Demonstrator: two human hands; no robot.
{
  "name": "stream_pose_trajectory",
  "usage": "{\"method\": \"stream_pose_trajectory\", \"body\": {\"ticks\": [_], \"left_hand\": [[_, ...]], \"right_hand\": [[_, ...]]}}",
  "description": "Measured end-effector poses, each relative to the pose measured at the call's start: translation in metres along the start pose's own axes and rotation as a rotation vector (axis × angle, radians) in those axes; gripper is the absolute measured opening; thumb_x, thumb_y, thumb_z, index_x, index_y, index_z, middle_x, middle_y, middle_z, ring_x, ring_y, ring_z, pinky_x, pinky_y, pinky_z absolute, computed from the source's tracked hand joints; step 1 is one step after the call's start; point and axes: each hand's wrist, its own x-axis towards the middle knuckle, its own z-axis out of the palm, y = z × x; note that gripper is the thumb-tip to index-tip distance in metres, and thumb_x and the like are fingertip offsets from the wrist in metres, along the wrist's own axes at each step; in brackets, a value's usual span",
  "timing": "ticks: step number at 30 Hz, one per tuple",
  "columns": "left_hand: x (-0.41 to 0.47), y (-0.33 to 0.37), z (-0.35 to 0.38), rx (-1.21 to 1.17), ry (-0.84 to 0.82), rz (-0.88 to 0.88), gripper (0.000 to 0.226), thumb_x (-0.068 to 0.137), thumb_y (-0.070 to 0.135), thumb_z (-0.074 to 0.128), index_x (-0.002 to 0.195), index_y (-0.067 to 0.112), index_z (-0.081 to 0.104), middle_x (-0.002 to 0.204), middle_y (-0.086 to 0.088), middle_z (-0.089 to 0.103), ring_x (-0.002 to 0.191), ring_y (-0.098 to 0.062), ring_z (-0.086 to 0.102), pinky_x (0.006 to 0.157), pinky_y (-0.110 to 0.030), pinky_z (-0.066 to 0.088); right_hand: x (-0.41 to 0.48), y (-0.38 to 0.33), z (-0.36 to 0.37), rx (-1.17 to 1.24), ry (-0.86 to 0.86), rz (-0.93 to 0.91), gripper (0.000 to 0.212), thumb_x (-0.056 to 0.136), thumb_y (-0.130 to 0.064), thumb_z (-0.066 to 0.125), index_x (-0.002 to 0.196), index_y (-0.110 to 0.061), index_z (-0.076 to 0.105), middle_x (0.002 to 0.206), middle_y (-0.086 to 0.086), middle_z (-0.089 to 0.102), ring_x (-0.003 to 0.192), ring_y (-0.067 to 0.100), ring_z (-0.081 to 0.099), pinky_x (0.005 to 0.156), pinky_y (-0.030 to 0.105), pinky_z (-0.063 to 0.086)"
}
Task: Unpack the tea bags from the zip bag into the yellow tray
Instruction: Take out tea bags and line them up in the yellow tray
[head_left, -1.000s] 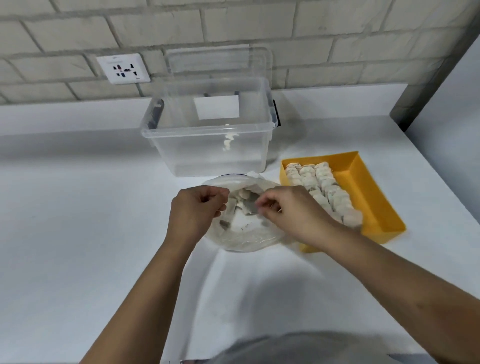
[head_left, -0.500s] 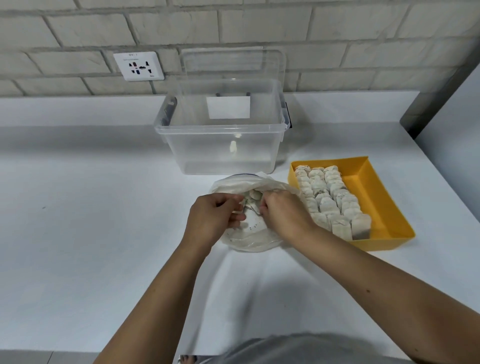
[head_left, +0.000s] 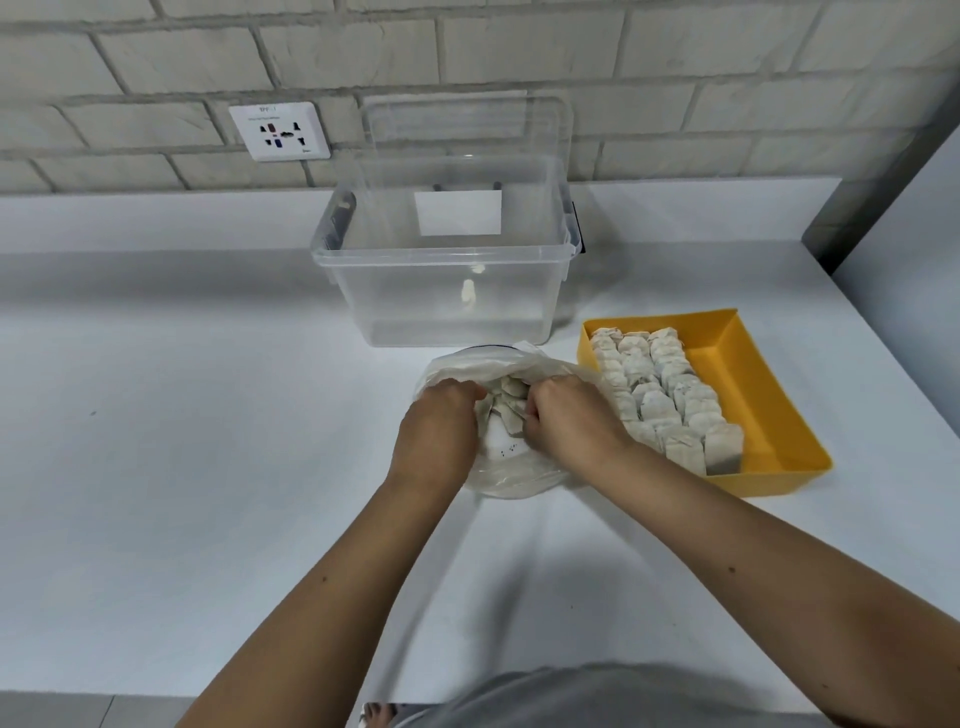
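Observation:
A clear zip bag (head_left: 511, 473) lies on the white table in front of me, its mouth spread wide. Loose tea bags (head_left: 506, 402) show inside it between my hands. My left hand (head_left: 441, 431) is curled over the bag's left side, fingers on the tea bags. My right hand (head_left: 569, 421) is closed on tea bags at the bag's right side. To the right, the yellow tray (head_left: 753, 384) holds three rows of upright tea bags (head_left: 657, 387) along its left half; its right half is bare.
A clear plastic storage box (head_left: 447, 280) stands just behind the zip bag, its lid (head_left: 467, 124) leaning against the brick wall. A wall socket (head_left: 280, 130) is at the back left. The table's right edge runs close past the tray.
Both hands have drawn closer together inside the zip bag's mouth and closed on the tea bags. The camera view shifted slightly left and down.

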Motion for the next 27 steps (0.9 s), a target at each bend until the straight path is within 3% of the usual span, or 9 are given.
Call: {"method": "stream_pose_trajectory", "body": {"ticks": [3, 7, 11, 15, 18, 20, 23, 27], "left_hand": [[0.017, 0.003, 0.012, 0.247, -0.149, 0.05, 0.035, 0.094, 0.011, 0.054, 0.128, 0.013, 0.058, 0.128, -0.008, 0.059, 0.108, -0.027, 0.063, 0.083, -0.032, 0.049], [0.039, 0.001, 0.014, 0.253, -0.205, 0.062, 0.038, 0.098, 0.013, 0.05, 0.136, 0.013, 0.052, 0.135, -0.01, 0.059, 0.119, -0.029, 0.059, 0.096, -0.038, 0.049], [0.046, -0.002, 0.01, 0.214, -0.209, 0.042, 0.032, 0.096, 0.012, 0.049, 0.125, 0.012, 0.062, 0.125, -0.011, 0.065, 0.114, -0.029, 0.062, 0.092, -0.035, 0.049], [0.036, -0.002, 0.002, 0.089, -0.217, 0.057, 0.013, 0.09, 0.016, 0.059, 0.1, 0.011, 0.066, 0.103, -0.007, 0.07, 0.095, -0.024, 0.064, 0.078, -0.031, 0.049], [0.022, 0.001, -0.012, -0.133, -0.213, 0.026, 0.007, 0.087, 0.013, 0.062, 0.093, 0.009, 0.06, 0.094, -0.006, 0.068, 0.079, -0.024, 0.066, 0.071, -0.034, 0.054], [0.009, 0.005, -0.025, -0.424, -0.251, -0.05, 0.014, 0.088, 0.01, 0.062, 0.1, 0.009, 0.056, 0.093, -0.009, 0.065, 0.07, -0.026, 0.071, 0.068, -0.04, 0.061], [-0.01, 0.009, -0.04, -0.819, -0.282, -0.145, 0.025, 0.093, 0.005, 0.058, 0.115, 0.016, 0.058, 0.095, -0.008, 0.061, 0.073, -0.023, 0.073, 0.066, -0.037, 0.063], [-0.022, 0.009, -0.042, -1.236, -0.278, -0.322, 0.011, 0.094, 0.002, 0.058, 0.097, 0.011, 0.064, 0.091, -0.009, 0.069, 0.084, -0.023, 0.075, 0.069, -0.033, 0.062]], "right_hand": [[-0.004, 0.0, -0.008, 0.034, -0.035, -0.002, 0.018, 0.084, -0.014, 0.056, 0.096, -0.007, 0.069, 0.099, 0.014, 0.068, 0.093, 0.031, 0.063, 0.074, 0.032, 0.045], [-0.006, 0.005, -0.012, 0.081, -0.052, 0.013, 0.023, 0.087, -0.009, 0.055, 0.109, -0.005, 0.062, 0.106, 0.016, 0.066, 0.099, 0.032, 0.061, 0.078, 0.032, 0.046], [-0.005, 0.006, -0.01, 0.082, -0.04, -0.022, 0.031, 0.087, -0.007, 0.055, 0.118, -0.008, 0.056, 0.109, 0.015, 0.065, 0.104, 0.033, 0.059, 0.076, 0.033, 0.045], [-0.005, 0.005, -0.007, 0.06, -0.029, -0.06, 0.022, 0.086, -0.011, 0.057, 0.107, -0.013, 0.063, 0.104, 0.014, 0.067, 0.1, 0.033, 0.062, 0.075, 0.033, 0.046], [-0.01, 0.006, -0.011, 0.114, 0.029, -0.052, 0.017, 0.087, -0.013, 0.055, 0.102, -0.014, 0.064, 0.099, 0.011, 0.068, 0.096, 0.03, 0.062, 0.073, 0.033, 0.047], [-0.017, 0.008, -0.021, 0.223, 0.084, -0.022, 0.012, 0.088, -0.018, 0.058, 0.098, -0.017, 0.063, 0.094, 0.006, 0.068, 0.091, 0.027, 0.062, 0.072, 0.033, 0.049], [-0.029, 0.015, -0.038, 0.405, 0.111, 0.028, 0.006, 0.086, -0.022, 0.065, 0.09, -0.023, 0.061, 0.081, -0.007, 0.066, 0.081, 0.019, 0.064, 0.074, 0.035, 0.052], [-0.043, 0.022, -0.053, 0.749, 0.1, 0.128, 0.005, 0.087, -0.022, 0.069, 0.085, -0.023, 0.064, 0.08, -0.004, 0.07, 0.076, 0.017, 0.067, 0.074, 0.035, 0.055]]}}
